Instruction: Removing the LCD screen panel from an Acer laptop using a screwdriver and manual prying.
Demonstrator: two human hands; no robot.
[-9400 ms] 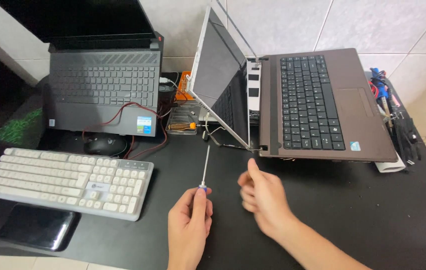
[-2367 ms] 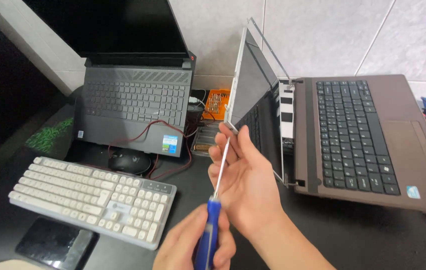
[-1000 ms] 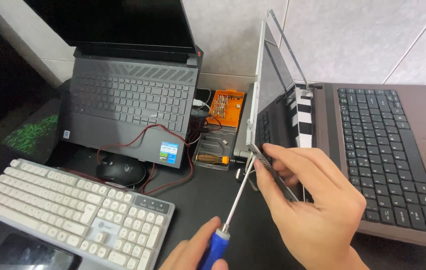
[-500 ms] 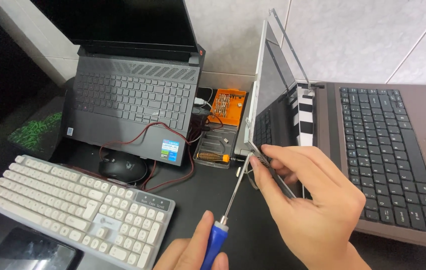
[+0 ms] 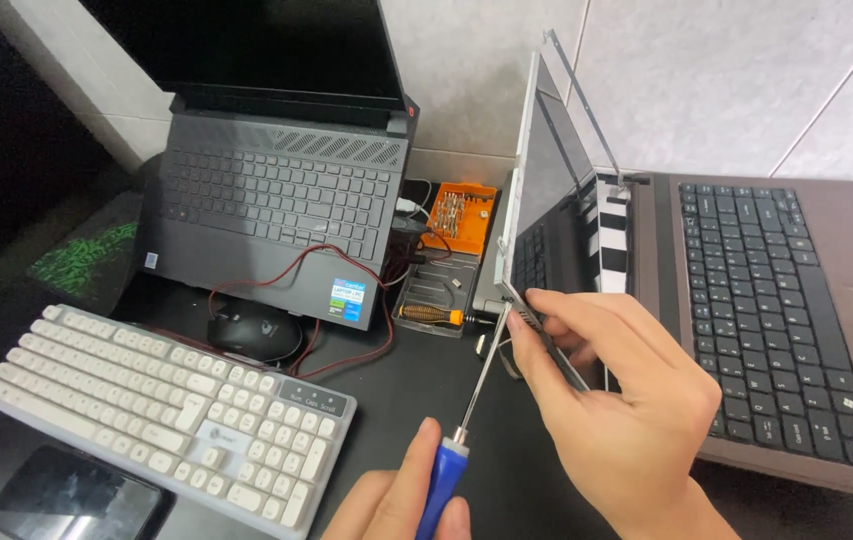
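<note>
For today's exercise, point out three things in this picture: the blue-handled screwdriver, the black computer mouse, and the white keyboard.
blue-handled screwdriver (image 5: 444, 478), head view, on the blue handle held in the left hand.
black computer mouse (image 5: 254, 334), head view, on its top shell.
white keyboard (image 5: 162, 410), head view, on the middle rows of keys.

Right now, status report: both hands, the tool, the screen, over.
Left hand grips blue-handled screwdriver, tip at lower corner of brown laptop's detached screen panel. Right hand pinches that corner. Red cable nearby, clear.
</note>
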